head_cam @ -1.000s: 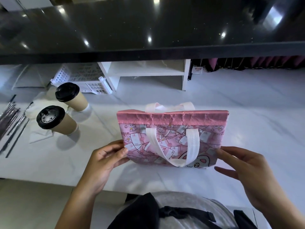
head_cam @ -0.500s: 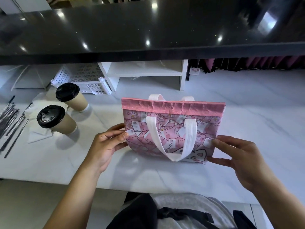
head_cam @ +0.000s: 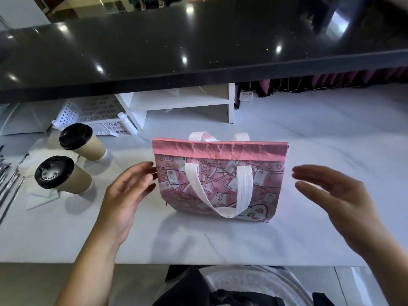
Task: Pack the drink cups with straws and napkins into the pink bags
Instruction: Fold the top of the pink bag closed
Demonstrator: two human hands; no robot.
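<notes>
- Pink bag stands upright at the middle of the white surface. Its pink top band is closed flat. One white handle hangs down the printed front, and the other shows behind the top.
- We find the left hand at the bag's left edge, its grip spread and holding nothing. The fingertips reach that edge, and we cannot tell whether they touch it.
- We find the right hand just beside the bag's right edge and apart from it, its grip likewise spread, fingers straight.
- Left of the bag, well apart from it, stand the nearer cup and the farther cup, both with black lids. White napkins lie at their bases.
- Wrapped straws lie at the surface's left margin.
- Behind the cups we note a white perforated basket and a white shelf unit, both under a dark counter.
</notes>
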